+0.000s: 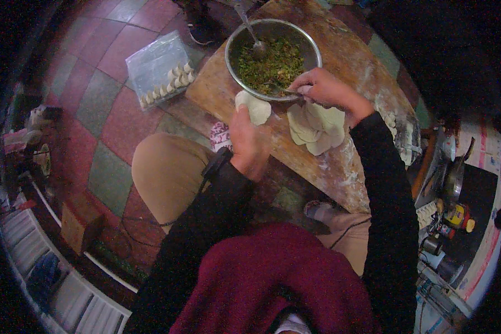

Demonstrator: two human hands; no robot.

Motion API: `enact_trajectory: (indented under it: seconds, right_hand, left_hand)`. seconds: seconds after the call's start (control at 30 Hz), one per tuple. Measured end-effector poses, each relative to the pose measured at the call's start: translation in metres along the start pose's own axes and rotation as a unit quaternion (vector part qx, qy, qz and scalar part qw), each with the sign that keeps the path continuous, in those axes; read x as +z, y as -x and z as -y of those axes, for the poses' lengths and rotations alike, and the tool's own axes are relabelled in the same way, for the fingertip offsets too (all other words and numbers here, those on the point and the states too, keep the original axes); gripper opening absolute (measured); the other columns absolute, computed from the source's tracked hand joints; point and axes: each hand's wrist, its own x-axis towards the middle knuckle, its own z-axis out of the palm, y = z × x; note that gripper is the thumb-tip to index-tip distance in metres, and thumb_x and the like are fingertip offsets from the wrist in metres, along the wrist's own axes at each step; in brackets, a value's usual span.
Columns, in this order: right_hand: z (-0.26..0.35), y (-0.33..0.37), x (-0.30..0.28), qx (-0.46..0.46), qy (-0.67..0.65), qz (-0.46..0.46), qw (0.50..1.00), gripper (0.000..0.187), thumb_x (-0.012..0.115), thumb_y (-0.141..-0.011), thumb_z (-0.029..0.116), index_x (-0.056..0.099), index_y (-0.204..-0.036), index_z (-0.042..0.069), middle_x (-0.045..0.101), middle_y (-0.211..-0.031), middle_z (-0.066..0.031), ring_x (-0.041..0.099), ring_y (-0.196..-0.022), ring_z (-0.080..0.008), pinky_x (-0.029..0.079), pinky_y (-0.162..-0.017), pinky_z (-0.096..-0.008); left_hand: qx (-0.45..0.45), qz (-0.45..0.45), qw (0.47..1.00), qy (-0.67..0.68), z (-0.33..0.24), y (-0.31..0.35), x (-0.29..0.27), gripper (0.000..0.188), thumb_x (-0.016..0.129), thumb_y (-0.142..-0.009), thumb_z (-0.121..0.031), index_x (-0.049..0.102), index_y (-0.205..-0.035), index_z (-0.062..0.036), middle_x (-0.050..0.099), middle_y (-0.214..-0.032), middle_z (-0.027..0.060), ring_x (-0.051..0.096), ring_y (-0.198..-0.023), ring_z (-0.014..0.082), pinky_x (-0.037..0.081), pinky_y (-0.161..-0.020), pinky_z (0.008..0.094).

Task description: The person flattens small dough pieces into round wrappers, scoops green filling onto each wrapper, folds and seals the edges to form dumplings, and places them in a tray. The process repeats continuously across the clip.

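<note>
A round, pale dumpling wrapper (257,111) rests in my left hand (246,136), its thumb side gripping the edge just below the bowl. My right hand (324,89) pinches the handle of a spoon (286,91), whose tip dips into the chopped green filling (270,61) near the front rim. The filling sits in a wide steel bowl (319,53). A second spoon (258,47) stands in it at the back left, its handle leaning over the rim. Beneath my right wrist lies an overlapping pile of wrappers (316,131).
The floured wooden board (348,50) carries the bowl and wrappers. Folded dumplings (170,86) line a plastic-covered tray (158,55) to the left. Small dough pieces (391,119) lie at the board's right edge. A pan (453,181) and jars stand farther right. Tiled floor (114,161) surrounds my knees.
</note>
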Motion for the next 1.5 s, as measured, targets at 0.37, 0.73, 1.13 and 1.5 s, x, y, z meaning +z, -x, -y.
enact_trajectory:
  seconds: [0.37,0.73,1.13,1.5]
  right_hand:
    - [0.016,0.017,0.004,0.153,-0.267,0.036,0.951,0.027,0.050,-0.091,0.012,0.064,-0.114,0.010,0.050,-0.064,0.0069,0.036,-0.046,-0.0007,0.025,-0.038,-0.0180]
    - [0.037,0.049,0.061,-0.057,-0.113,-0.245,0.961,0.031,0.051,-0.092,0.009,0.061,-0.121,0.007,0.052,-0.066,0.0072,0.050,-0.058,-0.0069,0.041,-0.047,-0.0264]
    - [0.020,0.085,0.101,-0.199,0.213,-0.295,0.910,0.051,0.060,-0.079,0.002,0.056,-0.128,0.013,0.054,-0.081,-0.0089,0.057,-0.062,-0.0267,0.048,-0.054,-0.0363]
    - [0.017,0.033,0.044,-0.064,0.152,-0.247,0.955,0.031,0.052,-0.082,0.003,0.067,-0.109,0.007,0.066,-0.097,-0.0213,0.063,-0.089,-0.0390,0.051,-0.076,-0.0432]
  left_hand:
    - [0.111,-0.056,0.992,0.002,-0.027,-0.002,0.006,0.037,0.031,-0.101,-0.018,0.044,-0.129,0.0027,0.052,-0.127,0.0155,0.053,-0.116,0.0286,0.043,-0.101,0.0398]
    - [0.084,0.126,0.984,0.094,-0.035,-0.011,0.014,0.037,0.031,-0.101,-0.018,0.046,-0.127,0.0028,0.054,-0.125,0.0140,0.052,-0.117,0.0262,0.041,-0.102,0.0398]
    - [-0.031,0.048,0.985,0.164,-0.035,-0.025,0.009,0.041,0.029,-0.102,-0.022,0.043,-0.129,0.0064,0.051,-0.129,0.0170,0.049,-0.120,0.0300,0.038,-0.106,0.0434]
    - [0.071,-0.035,0.991,0.109,-0.042,-0.023,0.001,0.042,0.027,-0.102,-0.021,0.043,-0.131,0.0050,0.051,-0.130,0.0164,0.050,-0.120,0.0298,0.041,-0.103,0.0427]
